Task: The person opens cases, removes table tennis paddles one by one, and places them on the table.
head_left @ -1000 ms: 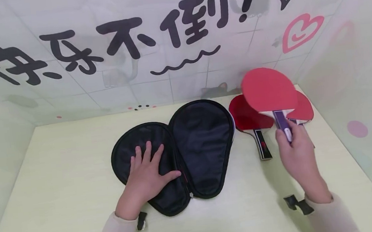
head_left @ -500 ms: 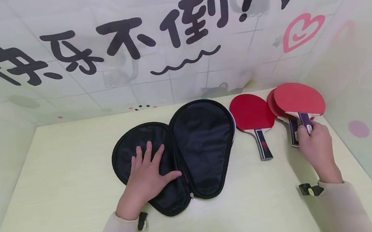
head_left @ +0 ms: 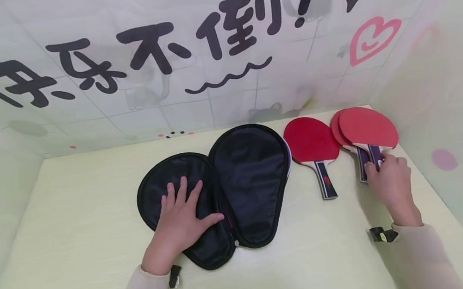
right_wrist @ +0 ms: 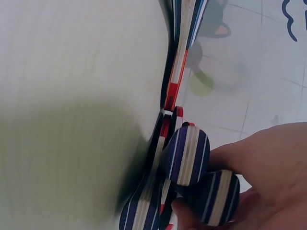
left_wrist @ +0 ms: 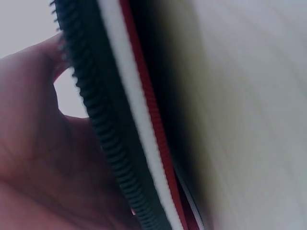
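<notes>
My left hand (head_left: 180, 221) lies flat with spread fingers on the left half of a black paddle case (head_left: 256, 184), which lies unfolded on the table. In the left wrist view the case's zipper (left_wrist: 103, 124) runs beside that hand, with a white and red strip along it. At the right, my right hand (head_left: 392, 185) grips the purple handle of a red table tennis paddle (head_left: 368, 126). It overlaps another red paddle (head_left: 336, 129). The right wrist view has striped handle ends (right_wrist: 187, 155) close to the fingers; how many the hand holds, I cannot tell.
Another red paddle (head_left: 310, 139) with a black handle lies between the case and the right hand. A printed back wall (head_left: 226, 93) and a side wall (head_left: 434, 120) border the pale table (head_left: 77, 234). A light rim shows at the case's right edge.
My right hand has moved right with the paddle, from over the other paddles, then slightly down and left onto the overlapping paddles. The left hand keeps its place on the case.
</notes>
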Available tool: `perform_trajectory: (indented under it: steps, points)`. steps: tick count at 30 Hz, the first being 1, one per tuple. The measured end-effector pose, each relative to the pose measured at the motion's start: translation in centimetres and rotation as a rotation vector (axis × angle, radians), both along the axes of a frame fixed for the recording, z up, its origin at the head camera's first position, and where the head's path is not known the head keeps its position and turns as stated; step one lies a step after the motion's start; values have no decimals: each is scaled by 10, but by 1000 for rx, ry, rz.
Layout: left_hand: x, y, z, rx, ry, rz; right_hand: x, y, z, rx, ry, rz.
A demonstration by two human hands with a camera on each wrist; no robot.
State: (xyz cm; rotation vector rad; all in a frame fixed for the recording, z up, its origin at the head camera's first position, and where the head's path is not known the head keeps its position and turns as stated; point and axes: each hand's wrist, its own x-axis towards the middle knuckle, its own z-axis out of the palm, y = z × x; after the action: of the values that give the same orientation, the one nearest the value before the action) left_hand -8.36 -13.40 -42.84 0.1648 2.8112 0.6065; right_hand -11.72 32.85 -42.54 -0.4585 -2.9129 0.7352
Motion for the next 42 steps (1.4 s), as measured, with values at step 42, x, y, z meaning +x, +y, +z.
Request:
perform_trajectory:
  steps: [42]
  points:
    - [13, -106, 9, -83, -19, 195, -10, -139, 3, -95, 178, 594]
